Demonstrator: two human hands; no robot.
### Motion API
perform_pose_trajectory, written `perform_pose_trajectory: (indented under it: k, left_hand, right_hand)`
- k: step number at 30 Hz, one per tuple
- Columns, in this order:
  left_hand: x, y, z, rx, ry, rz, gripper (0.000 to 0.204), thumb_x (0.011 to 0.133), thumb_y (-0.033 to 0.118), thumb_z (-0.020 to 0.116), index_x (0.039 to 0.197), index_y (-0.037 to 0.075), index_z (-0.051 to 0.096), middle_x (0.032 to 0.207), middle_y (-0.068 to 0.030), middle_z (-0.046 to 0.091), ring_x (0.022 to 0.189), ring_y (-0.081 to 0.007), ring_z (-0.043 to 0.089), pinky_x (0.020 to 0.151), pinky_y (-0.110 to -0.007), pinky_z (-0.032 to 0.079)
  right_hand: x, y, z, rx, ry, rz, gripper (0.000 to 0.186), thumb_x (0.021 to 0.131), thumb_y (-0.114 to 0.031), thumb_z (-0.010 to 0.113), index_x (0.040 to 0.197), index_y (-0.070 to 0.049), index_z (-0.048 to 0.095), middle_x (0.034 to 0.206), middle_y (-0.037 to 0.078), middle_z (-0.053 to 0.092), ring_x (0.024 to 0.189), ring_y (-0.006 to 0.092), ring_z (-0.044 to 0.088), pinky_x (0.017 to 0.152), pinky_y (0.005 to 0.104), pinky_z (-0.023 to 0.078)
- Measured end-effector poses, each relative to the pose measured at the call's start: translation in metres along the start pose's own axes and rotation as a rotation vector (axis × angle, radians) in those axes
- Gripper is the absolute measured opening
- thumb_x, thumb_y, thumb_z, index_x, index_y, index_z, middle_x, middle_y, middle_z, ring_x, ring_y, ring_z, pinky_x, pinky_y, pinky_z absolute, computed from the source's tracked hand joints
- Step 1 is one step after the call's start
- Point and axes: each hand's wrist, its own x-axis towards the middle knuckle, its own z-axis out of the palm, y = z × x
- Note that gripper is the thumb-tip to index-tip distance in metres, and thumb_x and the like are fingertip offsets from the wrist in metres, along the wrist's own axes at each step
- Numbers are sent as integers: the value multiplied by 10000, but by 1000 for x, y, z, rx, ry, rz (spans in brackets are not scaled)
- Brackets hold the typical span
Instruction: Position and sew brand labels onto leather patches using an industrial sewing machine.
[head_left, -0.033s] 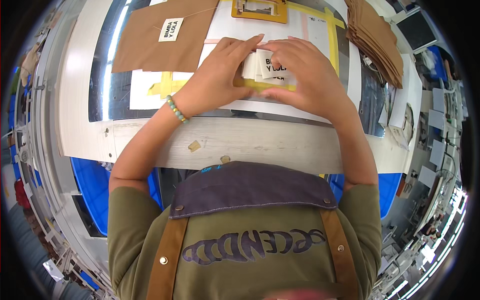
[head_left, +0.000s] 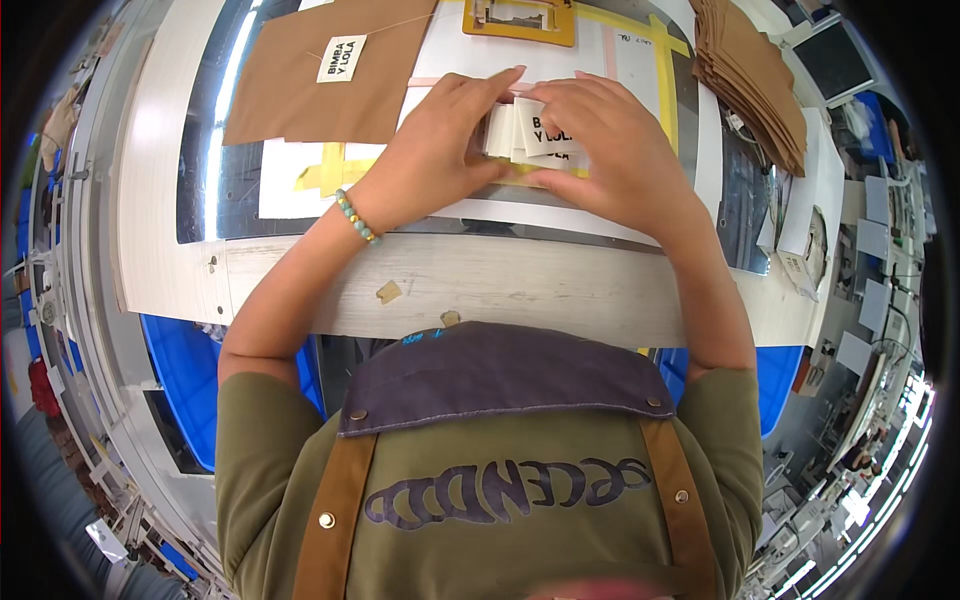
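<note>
- Moved since the earlier frame: only the thumbs, clearly. Gap between tips slightly wider. Labels, sheets and frame much as they were.
- Clock read from the white labels (head_left: 505, 130), black-printed, loosely overlapped, lying between the two hands near top centre, over the taped white board (head_left: 470, 210).
- Left hand (head_left: 435, 145) at nine: half open, thumb spread well away from the fingers, cupped about the pile's left side. Firm hold not apparent.
- Right hand (head_left: 628, 150) at three: fingers curled, overlapping the printed label's right part, thumb along six. Whether it pinches any label, cannot tell.
- Facing cup shape probably keeps the loose pieces together, edges in line.
- Brown sheet (head_left: 280, 95) at ten, flat, a printed white label (head_left: 342, 59) on it. Yellow frame (head_left: 519, 37) at twelve. Stacked brown sheets (head_left: 755, 95) towards two, probably fanned for easy reach.
- Yellow tape (head_left: 657, 90) likely anchors the board or marks positions.
</note>
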Motion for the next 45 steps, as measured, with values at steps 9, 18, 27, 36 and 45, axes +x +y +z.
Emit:
perform_pose_trajectory:
  k: [9, 18, 27, 36, 45]
  left_hand:
    - [-3, -8, 3, -55, 44, -92, 872, 767, 177, 947, 1554, 151, 575, 1219, -143, 679, 1145, -310, 659, 1017, -416, 540]
    - [-3, -5, 2, -28, 59, 5, 815, 802, 217, 925, 1531, 106, 580, 1220, -126, 683, 1085, -289, 620, 914, -395, 553]
    - [0, -9, -1, -7, 0, -38, 619, 848, 154, 871, 1376, -64, 632, 1306, -195, 681, 1207, -322, 646, 1079, -411, 496]
    - [-2, -8, -1, -70, 3, 24, 669, 855, 167, 839, 1473, 32, 621, 1386, -156, 689, 1315, -323, 619, 1143, -413, 466]
    - [-14, -9, -7, 210, 76, 21, 513, 1019, 192, 711, 1496, 34, 604, 1514, -158, 641, 1425, -368, 570, 1210, -469, 421]
  right_hand:
    - [-3, 6, 8, 229, 15, 321, 366, 813, -227, 895, 993, -70, 618, 889, 62, 654, 814, 258, 599, 770, 382, 484]
    - [-3, 3, 9, 369, 49, 336, 387, 824, -256, 918, 963, -52, 620, 855, 37, 633, 761, 196, 537, 735, 330, 469]
    - [-8, 16, -4, 535, 148, 458, 398, 866, -210, 926, 903, -70, 555, 919, -7, 588, 896, 103, 552, 992, 307, 521]
    - [-140, 39, -133, -211, 580, 650, 351, 862, -223, 942, 946, -69, 638, 1007, -4, 698, 925, 115, 705, 833, 283, 582]
    - [-288, 58, -227, -677, 554, 1078, 399, 837, -324, 904, 903, -62, 610, 722, 1, 539, 635, 120, 418, 617, 288, 395]
